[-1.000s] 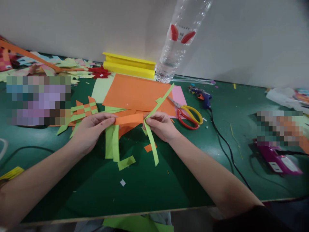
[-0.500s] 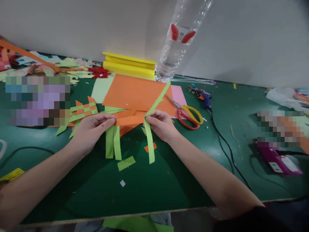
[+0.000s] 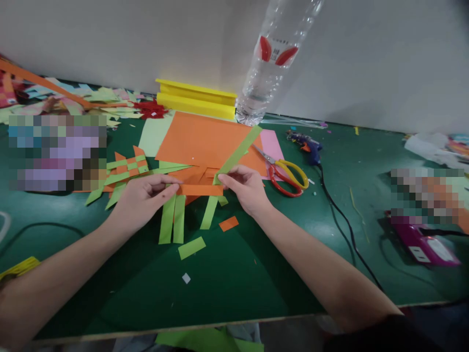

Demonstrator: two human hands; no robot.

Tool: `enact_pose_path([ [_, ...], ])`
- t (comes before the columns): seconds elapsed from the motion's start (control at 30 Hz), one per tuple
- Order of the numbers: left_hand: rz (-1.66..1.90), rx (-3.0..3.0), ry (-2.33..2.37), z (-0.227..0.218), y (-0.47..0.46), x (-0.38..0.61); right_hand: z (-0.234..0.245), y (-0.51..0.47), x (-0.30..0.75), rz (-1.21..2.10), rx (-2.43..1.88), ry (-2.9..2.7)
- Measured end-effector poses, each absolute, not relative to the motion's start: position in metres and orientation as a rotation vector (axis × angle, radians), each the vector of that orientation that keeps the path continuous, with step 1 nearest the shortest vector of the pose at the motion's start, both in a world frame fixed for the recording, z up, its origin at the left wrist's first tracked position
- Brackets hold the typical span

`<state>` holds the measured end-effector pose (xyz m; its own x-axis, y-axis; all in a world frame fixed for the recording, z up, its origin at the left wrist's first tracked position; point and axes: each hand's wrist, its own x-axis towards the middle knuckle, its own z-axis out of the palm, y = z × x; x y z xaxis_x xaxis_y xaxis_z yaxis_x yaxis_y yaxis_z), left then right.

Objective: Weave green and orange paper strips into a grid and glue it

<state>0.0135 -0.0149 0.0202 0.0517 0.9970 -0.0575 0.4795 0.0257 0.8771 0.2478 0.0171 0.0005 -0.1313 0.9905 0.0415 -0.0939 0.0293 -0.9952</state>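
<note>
My left hand point(image 3: 141, 198) pinches the left end of an orange paper strip point(image 3: 201, 189) that lies across several light green strips point(image 3: 173, 221). My right hand point(image 3: 246, 188) pinches a long green strip point(image 3: 237, 152) that runs up and to the right over the orange sheet point(image 3: 205, 139), with its lower end point(image 3: 208, 213) under the orange strip. Both hands rest low on the green table point(image 3: 227, 278).
A woven orange and green piece point(image 3: 126, 166) lies to the left. Red and yellow scissors point(image 3: 287, 175), a glue gun point(image 3: 307, 145) with a black cord, a clear plastic bottle point(image 3: 267, 63), yellow folded paper point(image 3: 196, 98) and paper scraps point(image 3: 73, 100) surround the work. A purple device point(image 3: 421, 242) sits right.
My right hand has drawn the long green strip up and left, so it now lies flatter and passes under the orange strip. My left hand has stayed in place.
</note>
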Motion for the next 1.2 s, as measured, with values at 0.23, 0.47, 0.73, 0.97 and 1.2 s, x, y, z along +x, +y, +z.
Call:
enact_pose_path([
  [0.23, 0.845, 1.629, 1.504, 0.025, -0.014, 0.019, -0.003, 0.016, 0.247, 1.194, -1.107, -1.458],
  [0.47, 0.839, 1.612, 1.461, 0.022, -0.014, 0.021, 0.0, 0.012, 0.245, 1.213, -1.071, -1.608],
  [0.73, 0.822, 1.628, 1.444, 0.02, -0.016, 0.027, 0.002, 0.009, 0.239, 1.208, -1.068, -1.591],
  [0.97, 0.818, 1.595, 1.454, 0.019, -0.018, 0.03, -0.001, 0.002, 0.232, 1.16, -1.043, -1.622],
  [1.2, 0.828, 1.628, 1.463, 0.02, -0.019, 0.034, 0.001, 0.0, 0.231, 1.136, -1.072, -1.616],
])
